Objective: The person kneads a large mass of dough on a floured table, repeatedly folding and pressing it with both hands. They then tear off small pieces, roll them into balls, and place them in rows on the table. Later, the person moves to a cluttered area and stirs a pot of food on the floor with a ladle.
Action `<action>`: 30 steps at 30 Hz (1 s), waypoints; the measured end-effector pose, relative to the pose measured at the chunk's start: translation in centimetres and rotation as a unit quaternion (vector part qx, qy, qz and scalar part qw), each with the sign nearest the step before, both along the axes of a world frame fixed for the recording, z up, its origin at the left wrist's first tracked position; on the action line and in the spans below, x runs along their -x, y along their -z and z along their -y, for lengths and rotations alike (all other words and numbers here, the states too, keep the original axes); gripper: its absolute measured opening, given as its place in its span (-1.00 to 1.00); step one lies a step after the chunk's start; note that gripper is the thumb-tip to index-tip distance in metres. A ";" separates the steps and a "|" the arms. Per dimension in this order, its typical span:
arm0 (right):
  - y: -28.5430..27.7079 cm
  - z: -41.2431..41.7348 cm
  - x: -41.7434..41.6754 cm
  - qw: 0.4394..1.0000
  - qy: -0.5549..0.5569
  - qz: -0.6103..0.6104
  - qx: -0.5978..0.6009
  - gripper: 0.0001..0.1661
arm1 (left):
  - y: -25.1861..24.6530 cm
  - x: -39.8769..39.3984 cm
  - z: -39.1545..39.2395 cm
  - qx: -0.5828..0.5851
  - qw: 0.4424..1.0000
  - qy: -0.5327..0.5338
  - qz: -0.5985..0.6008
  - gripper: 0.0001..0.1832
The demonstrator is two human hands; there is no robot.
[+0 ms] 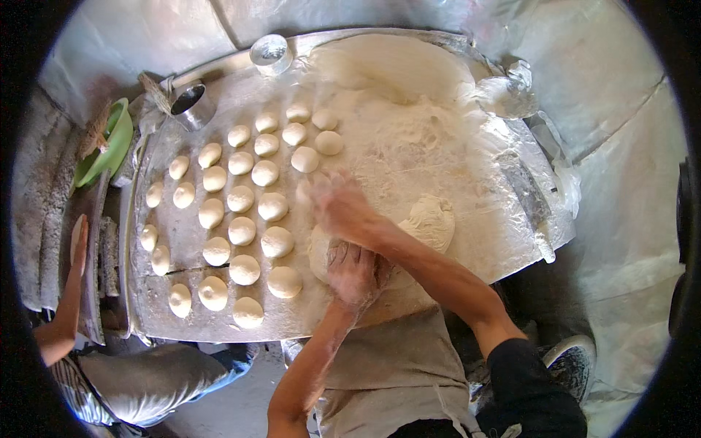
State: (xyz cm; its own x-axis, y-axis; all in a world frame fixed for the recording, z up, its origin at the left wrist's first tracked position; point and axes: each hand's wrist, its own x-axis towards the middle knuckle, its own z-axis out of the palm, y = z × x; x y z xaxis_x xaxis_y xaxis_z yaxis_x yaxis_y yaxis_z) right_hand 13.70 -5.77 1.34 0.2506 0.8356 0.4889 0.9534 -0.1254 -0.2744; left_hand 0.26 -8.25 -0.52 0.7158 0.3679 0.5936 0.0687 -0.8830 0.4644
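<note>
My left hand (353,271) is low over the near edge of the floured work table (372,169), its fingers curled on a pale dough piece (319,254) that they partly cover. Crossing above it, my right hand (339,205) is blurred by motion. At its fingertips is a dough ball (304,190), also blurred, so I cannot tell whether the hand grips it. A larger lump of dough (432,222) lies just right of my hands, partly behind the right forearm. Several round dough balls (241,231) stand in loose rows to the left.
A big dough mass (394,63) spreads at the far edge. Two metal cylinders, one upright (271,55) and one tilted (193,107), stand at the back left. A flour-coated roller (528,202) lies right. Another person's hand (80,246) and a green basin (112,142) are at far left.
</note>
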 end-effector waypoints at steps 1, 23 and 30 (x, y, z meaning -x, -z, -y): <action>-0.2 -0.5 0.5 1.000 0.008 0.014 0.004 -0.57 | 0.4 0.2 -0.5 -0.019 1.000 -0.001 0.022 -0.57; 3.6 22.0 5.7 0.957 -0.258 0.124 0.046 -0.49 | 7.9 11.8 4.0 -0.024 0.997 -0.065 -0.040 -0.51; 1.5 16.8 6.1 0.896 -0.382 0.139 0.177 -0.34 | 8.2 10.6 5.1 -0.075 0.989 -0.127 0.007 -0.44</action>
State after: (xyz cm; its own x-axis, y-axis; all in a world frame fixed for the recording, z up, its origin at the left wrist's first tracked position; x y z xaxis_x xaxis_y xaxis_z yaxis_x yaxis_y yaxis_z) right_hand 7.56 -22.58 -0.11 -0.5507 0.8270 0.1131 0.8240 0.5603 -0.0843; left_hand -10.32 -13.40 -8.77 0.6031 0.4419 0.6641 0.2908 -0.8970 0.3328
